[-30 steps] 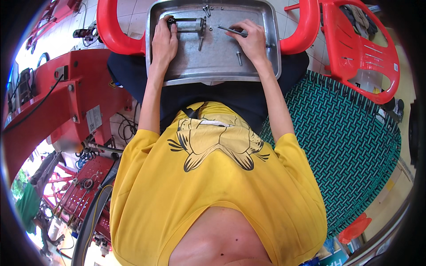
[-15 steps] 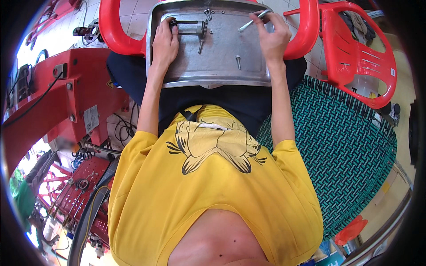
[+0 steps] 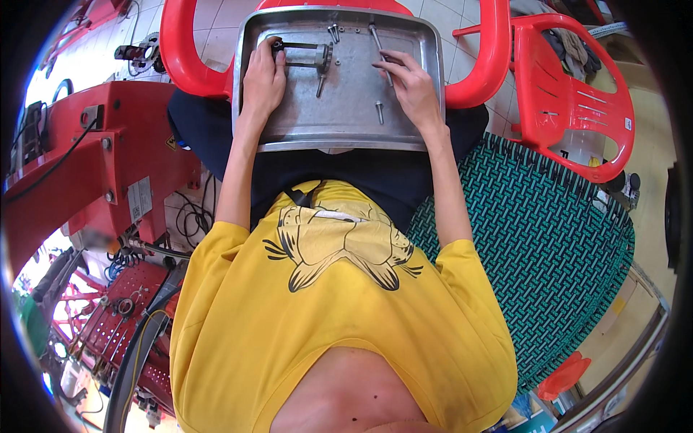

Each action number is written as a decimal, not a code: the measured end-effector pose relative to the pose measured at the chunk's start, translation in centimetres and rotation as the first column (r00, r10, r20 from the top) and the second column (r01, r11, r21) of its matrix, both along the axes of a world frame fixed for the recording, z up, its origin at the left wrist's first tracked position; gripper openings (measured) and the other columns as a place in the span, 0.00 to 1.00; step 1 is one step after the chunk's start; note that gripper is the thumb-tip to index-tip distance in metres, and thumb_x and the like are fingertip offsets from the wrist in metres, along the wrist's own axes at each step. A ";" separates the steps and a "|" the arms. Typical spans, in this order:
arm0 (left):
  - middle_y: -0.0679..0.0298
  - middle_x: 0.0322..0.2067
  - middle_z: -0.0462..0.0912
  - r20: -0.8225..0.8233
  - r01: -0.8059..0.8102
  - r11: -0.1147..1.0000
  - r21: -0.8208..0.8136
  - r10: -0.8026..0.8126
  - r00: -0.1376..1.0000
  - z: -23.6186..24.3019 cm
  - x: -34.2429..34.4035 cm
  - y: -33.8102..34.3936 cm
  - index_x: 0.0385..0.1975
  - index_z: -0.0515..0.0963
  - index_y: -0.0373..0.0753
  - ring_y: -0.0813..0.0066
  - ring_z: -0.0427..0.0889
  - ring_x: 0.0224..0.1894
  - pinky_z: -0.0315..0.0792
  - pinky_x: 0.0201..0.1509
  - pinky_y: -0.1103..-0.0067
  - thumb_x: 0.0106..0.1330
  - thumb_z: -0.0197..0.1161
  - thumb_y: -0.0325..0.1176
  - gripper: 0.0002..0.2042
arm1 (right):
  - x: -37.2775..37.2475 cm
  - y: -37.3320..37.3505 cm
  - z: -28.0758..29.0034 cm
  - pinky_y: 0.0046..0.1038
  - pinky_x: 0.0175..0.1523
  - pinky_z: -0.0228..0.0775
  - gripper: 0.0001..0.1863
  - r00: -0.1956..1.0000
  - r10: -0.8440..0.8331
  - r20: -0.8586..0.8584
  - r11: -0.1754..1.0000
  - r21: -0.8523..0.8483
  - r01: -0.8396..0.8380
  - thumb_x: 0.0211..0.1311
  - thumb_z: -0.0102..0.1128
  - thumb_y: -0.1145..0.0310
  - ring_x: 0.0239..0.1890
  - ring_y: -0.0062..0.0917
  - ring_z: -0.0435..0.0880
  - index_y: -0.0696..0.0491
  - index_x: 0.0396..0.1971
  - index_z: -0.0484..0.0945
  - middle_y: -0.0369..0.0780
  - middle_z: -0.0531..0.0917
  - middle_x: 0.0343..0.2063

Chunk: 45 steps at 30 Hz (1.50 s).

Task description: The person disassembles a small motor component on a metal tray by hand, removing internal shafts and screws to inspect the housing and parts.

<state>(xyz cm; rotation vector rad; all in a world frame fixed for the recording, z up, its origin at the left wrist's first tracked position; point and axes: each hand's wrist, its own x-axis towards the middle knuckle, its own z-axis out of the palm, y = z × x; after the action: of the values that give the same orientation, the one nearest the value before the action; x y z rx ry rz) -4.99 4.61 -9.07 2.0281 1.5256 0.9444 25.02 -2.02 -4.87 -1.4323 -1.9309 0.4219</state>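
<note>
My left hand (image 3: 264,81) is closed on the left end of a black-and-silver cylindrical metal assembly (image 3: 304,56), which has a toothed disc at its right end. My right hand (image 3: 408,90) pinches a long, thin metal rod (image 3: 374,36) toward the tray's right side, its far end pointing away from me. Both hands are over a steel tray (image 3: 317,147). A short bolt (image 3: 379,112) lies below the rod, and a pin (image 3: 320,86) extends below the assembly. A small group of bolts (image 3: 333,34) and small nuts (image 3: 337,62) lie around them.
Red plastic chair arms (image 3: 484,50) flank the tray. Another red chair (image 3: 585,108) stands at right beside a green woven surface (image 3: 548,260). Red machinery (image 3: 108,166) with cables (image 3: 195,216) is at left; a perforated red plate (image 3: 123,332) lies below it.
My right hand first lifted the rod up and right, then came down and left, leaving the rod pointing nearly straight away from me. My left hand keeps its hold on the assembly.
</note>
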 end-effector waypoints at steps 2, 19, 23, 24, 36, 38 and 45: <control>0.45 0.52 0.81 -0.002 -0.005 1.000 -0.006 0.005 1.000 0.0 0.0 0.1 0.61 0.70 0.36 0.43 0.79 0.57 0.74 0.60 0.58 0.81 0.51 0.36 0.16 | 0.5 -0.5 -0.5 0.38 0.56 0.81 0.15 0.999 0.046 0.025 0.997 -0.068 -0.044 0.62 0.65 0.82 0.53 0.40 0.87 0.52 0.47 0.88 0.42 0.83 0.56; 0.47 0.43 0.84 -0.112 0.036 0.999 -0.018 -0.038 0.993 0.3 0.2 0.0 0.50 0.78 0.32 0.48 0.83 0.50 0.78 0.55 0.62 0.74 0.63 0.55 0.26 | -1.3 -3.5 1.3 0.38 0.52 0.68 0.15 0.930 -0.044 0.364 0.979 -0.172 0.114 0.63 0.71 0.55 0.48 0.35 0.80 0.49 0.42 0.86 0.36 0.84 0.38; 0.48 0.44 0.84 -0.165 0.074 0.997 -0.002 -0.073 0.984 0.9 0.5 -0.1 0.52 0.79 0.32 0.50 0.84 0.50 0.78 0.55 0.62 0.66 0.70 0.61 0.33 | -1.7 -4.2 0.0 0.38 0.52 0.67 0.17 0.921 -0.035 0.389 0.966 -0.223 0.131 0.63 0.71 0.53 0.46 0.33 0.81 0.51 0.40 0.85 0.36 0.85 0.36; 0.48 0.44 0.84 -0.160 0.086 0.996 0.019 -0.082 0.984 0.8 0.4 0.0 0.52 0.79 0.32 0.50 0.85 0.50 0.78 0.55 0.63 0.65 0.70 0.61 0.34 | -1.8 -4.3 0.1 0.38 0.52 0.67 0.16 0.920 -0.037 0.389 0.963 -0.232 0.137 0.63 0.71 0.54 0.46 0.33 0.82 0.51 0.40 0.85 0.37 0.85 0.36; 0.47 0.45 0.84 -0.118 0.065 0.994 0.083 -0.055 0.991 -0.6 0.1 0.1 0.61 0.70 0.29 0.51 0.87 0.46 0.82 0.51 0.66 0.61 0.74 0.63 0.43 | -2.0 -4.5 0.1 0.36 0.48 0.69 0.14 0.962 -0.154 0.225 0.953 -0.223 0.205 0.64 0.72 0.57 0.38 0.32 0.83 0.51 0.41 0.85 0.37 0.85 0.31; 0.46 0.44 0.84 -0.135 0.072 0.995 0.068 -0.063 0.989 -0.6 0.0 0.2 0.61 0.70 0.28 0.51 0.88 0.45 0.82 0.49 0.66 0.61 0.74 0.64 0.44 | -2.1 -4.6 0.2 0.36 0.48 0.68 0.15 0.959 -0.127 0.255 0.953 -0.237 0.190 0.63 0.73 0.56 0.38 0.31 0.82 0.51 0.41 0.85 0.36 0.85 0.31; 0.46 0.45 0.85 -0.138 0.066 0.996 0.053 -0.059 0.989 -0.2 0.2 0.2 0.61 0.70 0.28 0.51 0.88 0.46 0.82 0.50 0.66 0.60 0.74 0.65 0.44 | -1.9 -4.7 0.1 0.36 0.50 0.66 0.15 0.958 -0.099 0.269 0.932 -0.312 0.184 0.62 0.72 0.56 0.43 0.32 0.83 0.51 0.40 0.84 0.36 0.86 0.33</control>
<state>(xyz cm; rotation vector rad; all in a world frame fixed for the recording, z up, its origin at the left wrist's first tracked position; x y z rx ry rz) -4.83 4.81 -9.26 2.2090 1.5100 0.8499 23.10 -6.71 -4.77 -1.9131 -1.9995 0.5435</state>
